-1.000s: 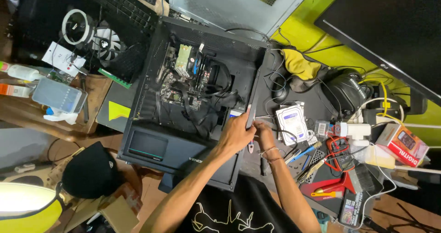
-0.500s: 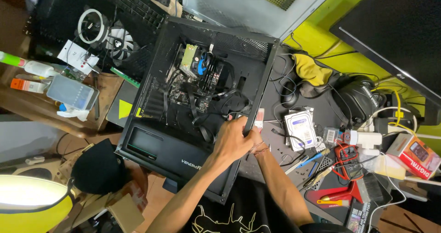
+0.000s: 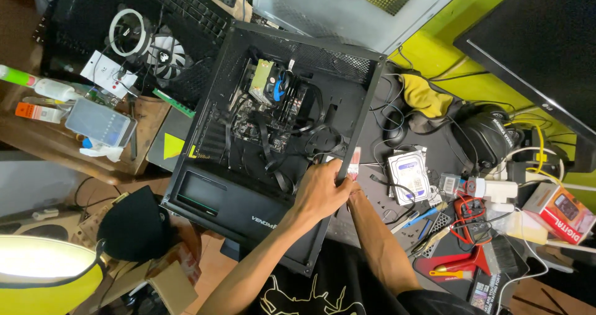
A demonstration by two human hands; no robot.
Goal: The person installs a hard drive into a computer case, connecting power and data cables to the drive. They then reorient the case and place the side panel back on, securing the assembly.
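the open black computer case [image 3: 248,197] lies on its side across the cluttered desk [image 3: 372,228], its near corner past the desk's edge, so a hard tug could tip it off. the left hand [image 3: 323,191] has fingers curled tight over the case's right rim, beside loose black cables [image 3: 279,147] that could snag. the right hand [image 3: 355,194] sits behind it; i cannot tell how its fingers lie.
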